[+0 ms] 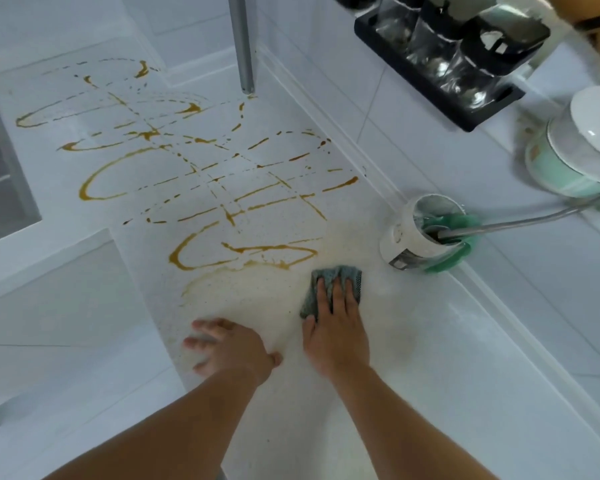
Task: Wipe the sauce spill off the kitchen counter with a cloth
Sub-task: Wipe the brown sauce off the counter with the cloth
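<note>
Right hand flat on the grey cloth, straight fingers pressing it onto the worktop, no curl around it. Left hand splayed flat on the worktop just beside, holding nothing. Sauce spill: brown looping lines across the far worktop, faint yellowish smear near the cloth. White cup holding a green sponge sits right of the cloth.

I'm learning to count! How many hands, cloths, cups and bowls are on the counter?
Hands: 2, the left hand flat on the counter, the right hand pressing the cloth
Cloths: 1, the grey cloth
Cups: 1, the white cup
Bowls: 2, the white bowl stacked in the green bowl
Total: 6
</note>
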`<state>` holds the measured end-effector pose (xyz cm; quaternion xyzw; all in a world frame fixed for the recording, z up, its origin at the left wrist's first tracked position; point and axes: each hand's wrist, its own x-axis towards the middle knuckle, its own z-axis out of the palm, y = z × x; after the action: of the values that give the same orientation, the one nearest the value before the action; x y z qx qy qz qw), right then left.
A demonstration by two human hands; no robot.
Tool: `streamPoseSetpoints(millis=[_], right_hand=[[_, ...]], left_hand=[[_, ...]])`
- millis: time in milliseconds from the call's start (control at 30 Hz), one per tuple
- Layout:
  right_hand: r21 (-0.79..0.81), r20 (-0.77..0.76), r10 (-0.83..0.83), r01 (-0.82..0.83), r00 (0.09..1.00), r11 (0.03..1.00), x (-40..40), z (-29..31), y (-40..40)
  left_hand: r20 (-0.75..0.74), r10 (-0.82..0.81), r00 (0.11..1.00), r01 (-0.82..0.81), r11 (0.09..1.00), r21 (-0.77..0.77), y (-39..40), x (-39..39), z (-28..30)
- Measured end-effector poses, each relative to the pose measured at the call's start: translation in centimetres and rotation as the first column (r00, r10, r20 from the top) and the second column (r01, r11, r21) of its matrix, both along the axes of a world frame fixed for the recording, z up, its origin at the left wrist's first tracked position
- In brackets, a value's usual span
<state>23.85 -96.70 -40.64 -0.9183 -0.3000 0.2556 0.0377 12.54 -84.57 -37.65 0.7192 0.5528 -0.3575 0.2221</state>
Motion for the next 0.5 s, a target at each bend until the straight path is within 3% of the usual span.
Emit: streamPoseSetpoints(millis=[100, 200, 267, 400, 500], right_hand=[[-0.021, 0.041, -0.037, 0.038, 0.998, 0.999, 8.2, 0.1, 4.4], [-0.112, -0.109, -0.16, 0.148, 0.981, 0.983, 15.9, 0.7, 7.9], [-0.151, -0.11, -0.164, 0.146, 0.98, 0.978, 17.1, 0.5, 8.1], [-0.083, 0.072, 0.06, -0.054, 0.996, 0.995, 8.4, -0.7, 5.4], [0.012, 0.071, 0.25, -0.252, 0.966, 0.968, -1.8, -1.3, 0.8]], left_hand=[[0.014, -0.005, 1.0, 0.005, 1.0, 0.009, 0.0, -0.1, 0.0], [0.02, -0.001, 1.0, 0.001, 1.0, -0.007, 0.1, 0.1, 0.1], [0.019, -0.003, 1.0, 0.003, 1.0, -0.005, 0.1, 0.1, 0.1], [0.023, 0.002, 1.0, -0.002, 1.0, 0.021, 0.0, -0.1, 0.0], [0.032, 0.008, 0.999, -0.009, 0.999, 0.032, -0.1, -0.1, -0.2]])
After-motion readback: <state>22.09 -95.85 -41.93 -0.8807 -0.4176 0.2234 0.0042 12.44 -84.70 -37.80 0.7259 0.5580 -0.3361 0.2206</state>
